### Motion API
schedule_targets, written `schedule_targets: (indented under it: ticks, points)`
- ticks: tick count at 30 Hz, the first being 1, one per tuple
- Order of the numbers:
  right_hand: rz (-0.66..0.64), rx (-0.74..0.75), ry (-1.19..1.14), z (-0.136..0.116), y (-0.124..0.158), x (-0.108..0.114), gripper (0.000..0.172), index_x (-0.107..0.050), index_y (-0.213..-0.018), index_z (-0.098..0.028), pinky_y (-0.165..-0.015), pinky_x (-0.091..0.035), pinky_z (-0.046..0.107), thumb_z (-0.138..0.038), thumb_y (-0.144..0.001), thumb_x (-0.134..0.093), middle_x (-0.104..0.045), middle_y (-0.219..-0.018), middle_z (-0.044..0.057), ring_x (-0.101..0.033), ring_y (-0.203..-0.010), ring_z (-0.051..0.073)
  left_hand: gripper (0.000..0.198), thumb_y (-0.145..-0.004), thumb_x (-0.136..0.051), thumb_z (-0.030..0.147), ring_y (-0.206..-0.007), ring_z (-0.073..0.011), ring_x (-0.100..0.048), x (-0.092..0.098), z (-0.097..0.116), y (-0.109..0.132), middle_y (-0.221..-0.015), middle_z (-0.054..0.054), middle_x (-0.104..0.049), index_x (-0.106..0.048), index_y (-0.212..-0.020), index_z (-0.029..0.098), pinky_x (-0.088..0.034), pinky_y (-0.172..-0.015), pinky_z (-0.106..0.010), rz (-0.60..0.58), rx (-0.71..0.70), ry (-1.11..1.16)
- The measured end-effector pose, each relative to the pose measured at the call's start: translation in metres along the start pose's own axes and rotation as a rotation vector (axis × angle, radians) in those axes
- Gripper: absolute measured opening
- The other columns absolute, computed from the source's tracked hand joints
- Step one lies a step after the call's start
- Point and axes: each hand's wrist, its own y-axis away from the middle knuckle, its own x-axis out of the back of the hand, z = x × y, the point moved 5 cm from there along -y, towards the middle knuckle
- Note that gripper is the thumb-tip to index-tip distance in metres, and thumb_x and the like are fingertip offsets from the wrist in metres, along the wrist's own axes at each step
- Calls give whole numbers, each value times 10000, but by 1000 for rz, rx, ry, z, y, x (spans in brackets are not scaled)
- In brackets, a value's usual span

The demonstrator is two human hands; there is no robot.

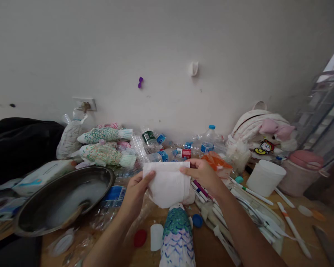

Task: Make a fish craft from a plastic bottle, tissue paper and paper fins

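Observation:
Both hands hold a white sheet of tissue paper (168,183) up in front of me. My left hand (136,193) pinches its left edge and my right hand (202,174) grips its upper right corner. Directly below the sheet stands a paper-covered bottle painted like a fish (177,233), with green, purple and blue scales. The tissue's lower edge touches or covers the top of that bottle.
A metal bowl (41,218) with white liquid sits left. Painted fish bottles (105,148) and empty plastic bottles (208,142) pile against the wall. Markers (253,193), a white cup (264,178), bottle caps (140,237) and a backpack (256,129) lie right.

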Motion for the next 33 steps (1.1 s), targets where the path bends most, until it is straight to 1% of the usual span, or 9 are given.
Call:
schedule_targets:
  ticks: [3, 9, 11, 14, 17, 21, 27, 31, 33]
  points:
    - [4, 1, -14, 0, -1, 2, 211, -635, -757, -130, -583, -400, 238, -314, -654, -637, -640, -723, 19, -553, -642, 135, 262, -659, -692, 322, -647, -103, -546, 5, 4, -5, -703, -16, -676, -700, -845, 138, -429, -600, -162, -27, -61, -17]
    - [10, 61, -153, 1, -4, -1, 305, -621, -849, -155, -587, -400, 235, -349, -621, -677, -621, -740, 4, -549, -660, 128, 239, -632, -710, 287, -614, -97, -536, 6, 9, -9, -740, -13, -668, -678, -826, 153, -398, -543, -159, 0, -82, -18]
    - [15, 89, -149, 1, -5, -1, 300, -624, -853, -164, -583, -395, 229, -351, -624, -676, -610, -731, -3, -539, -654, 121, 227, -625, -715, 275, -613, -81, -530, 7, 10, -10, -747, 3, -660, -666, -817, 165, -388, -540, -144, 3, -102, -19]
    - [3, 107, -133, 1, -5, -1, 282, -625, -852, -166, -573, -385, 222, -347, -640, -665, -598, -716, -9, -526, -640, 114, 226, -617, -720, 267, -572, -62, -502, 7, 12, -10, -694, 31, -626, -631, -802, 172, -366, -508, -132, -6, -107, -18]
    - [0, 115, -115, 3, -6, -1, 284, -620, -871, -164, -567, -380, 219, -352, -659, -647, -592, -708, -9, -522, -638, 114, 245, -619, -717, 263, -531, -62, -481, 4, 13, -8, -643, 48, -586, -573, -799, 179, -349, -475, -137, -17, -88, -2]
    - [22, 155, -86, 5, -7, -2, 276, -618, -879, -173, -586, -396, 229, -350, -668, -633, -607, -727, -3, -535, -659, 125, 276, -627, -709, 283, -503, -63, -462, 2, 13, -6, -632, 59, -561, -522, -809, 193, -331, -450, -141, -22, -92, -14]
    - [67, 175, -66, 3, -8, -2, 263, -614, -870, -176, -554, -388, 228, -340, -665, -613, -590, -676, -3, -520, -624, 128, 197, -652, -690, 284, -496, -48, -432, 7, 8, -9, -598, 62, -533, -556, -755, 184, -304, -445, -136, -42, -112, -51]
    - [138, 205, -22, 0, -7, 0, 225, -622, -815, -171, -484, -322, 203, -334, -662, -596, -499, -569, -33, -438, -532, 99, 175, -627, -709, 268, -510, -46, -443, 5, 6, -9, -618, 57, -558, -595, -730, 185, -313, -455, -135, -50, -83, -32]
    - [163, 226, -14, 0, -7, 2, 195, -620, -776, -166, -476, -298, 200, -327, -670, -589, -476, -554, -39, -409, -516, 90, 179, -629, -704, 298, -530, -55, -459, 3, 7, -7, -631, 40, -571, -620, -723, 171, -339, -480, -142, -62, -81, -11]
